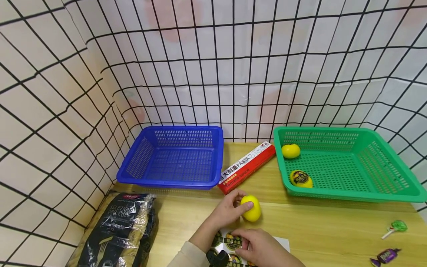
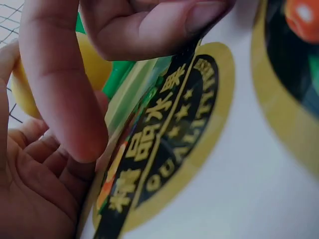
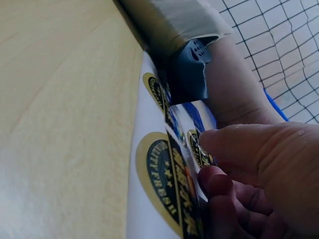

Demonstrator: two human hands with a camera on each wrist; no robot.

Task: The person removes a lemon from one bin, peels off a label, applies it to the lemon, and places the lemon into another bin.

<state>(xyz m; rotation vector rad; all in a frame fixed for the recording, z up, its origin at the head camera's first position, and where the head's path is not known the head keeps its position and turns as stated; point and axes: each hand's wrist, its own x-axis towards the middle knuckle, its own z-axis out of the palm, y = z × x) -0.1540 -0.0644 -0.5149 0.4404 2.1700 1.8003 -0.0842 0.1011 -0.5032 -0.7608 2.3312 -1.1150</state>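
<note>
My left hand (image 1: 228, 211) holds a yellow lemon (image 1: 252, 209) between thumb and fingers, just above the table. Below it lies a white sheet of round black-and-gold stickers (image 1: 282, 243), partly covered by both hands. My right hand (image 1: 265, 249) is over the sheet, its thumb and forefinger set apart at one sticker (image 1: 232, 241). The left wrist view shows that sticker (image 2: 164, 134) close up, lying flat as far as it is visible. From the right wrist, the thumb (image 3: 234, 144) and forefinger touch the sheet's printed surface; no sticker is clearly lifted.
A green basket (image 1: 353, 196) at the right contains two lemons, one with a sticker (image 1: 301, 178). Left of it are a red pasta box (image 1: 248, 167) and a blue basket (image 1: 173, 183). A black pasta bag (image 1: 116, 226) lies front left; a lollipop (image 1: 398, 225) and purple candy (image 1: 387, 256) lie right.
</note>
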